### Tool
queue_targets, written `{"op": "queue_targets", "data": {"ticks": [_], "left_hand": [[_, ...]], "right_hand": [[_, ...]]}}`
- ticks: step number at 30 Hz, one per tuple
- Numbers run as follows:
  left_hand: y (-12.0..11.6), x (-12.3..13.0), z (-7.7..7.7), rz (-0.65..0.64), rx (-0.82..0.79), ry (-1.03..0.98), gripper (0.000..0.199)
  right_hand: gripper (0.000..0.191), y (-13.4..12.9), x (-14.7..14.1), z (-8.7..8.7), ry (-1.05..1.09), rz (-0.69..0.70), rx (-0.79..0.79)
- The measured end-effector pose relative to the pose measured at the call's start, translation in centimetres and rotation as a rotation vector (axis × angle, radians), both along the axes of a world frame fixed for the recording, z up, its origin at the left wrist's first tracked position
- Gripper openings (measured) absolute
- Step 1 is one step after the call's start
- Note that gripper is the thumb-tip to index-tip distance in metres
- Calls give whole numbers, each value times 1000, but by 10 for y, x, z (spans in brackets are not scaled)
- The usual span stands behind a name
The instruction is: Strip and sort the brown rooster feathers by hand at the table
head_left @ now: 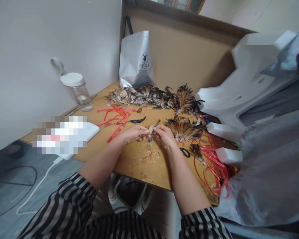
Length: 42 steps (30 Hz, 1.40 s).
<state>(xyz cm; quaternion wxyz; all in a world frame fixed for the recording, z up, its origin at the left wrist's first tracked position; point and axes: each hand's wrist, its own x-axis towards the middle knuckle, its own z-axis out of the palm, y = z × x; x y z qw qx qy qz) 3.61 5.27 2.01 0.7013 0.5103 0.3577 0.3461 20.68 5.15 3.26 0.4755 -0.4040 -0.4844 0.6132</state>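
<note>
Between my two hands, over the middle of the wooden table (137, 166), is a small pale tan feather (151, 128). My left hand (137, 132) pinches it from the left, and my right hand (164, 135) pinches its other side. Right of my right hand lies a bundle of brown and black feathers (185, 127). A single dark feather (137, 120) rests just beyond my left hand. Below my fingers, tiny feather scraps (148, 156) are scattered on the tabletop.
Feather piles (144, 96) line the back, before a silver bag (136, 59). Red plastic strips (116, 116) lie left, more red strands (215, 162) right, near a black ring (185, 152). A bottle (81, 96) and a white device (92, 131) stand left; white foam (214, 89) borders the right.
</note>
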Motion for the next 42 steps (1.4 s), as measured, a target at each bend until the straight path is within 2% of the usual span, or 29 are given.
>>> {"op": "queue_targets", "data": {"ticks": [5,12,19,23,27,33,42], "left_hand": [[-2,4,2,11,27,116,32],[-5,7,7,30,101,179,30],[-1,5,0,77,139,192,28],[2,3,-3,94,139,157,27],[3,3,-5,119,117,117,28],[5,4,-4,247,4,-5,30],[1,6,-3,113,47,32,31]], "right_hand": [[25,2,-1,-4,-185,-131,114],[25,4,-1,-12,-328,-173,197],[27,-3,-5,-2,-103,-52,30],[26,-4,-4,0,-87,16,-7],[27,-4,-5,-1,-67,8,-25],[28,-2,-6,-2,13,-24,-54],[28,0,-11,-9,-2,-86,-29]]}}
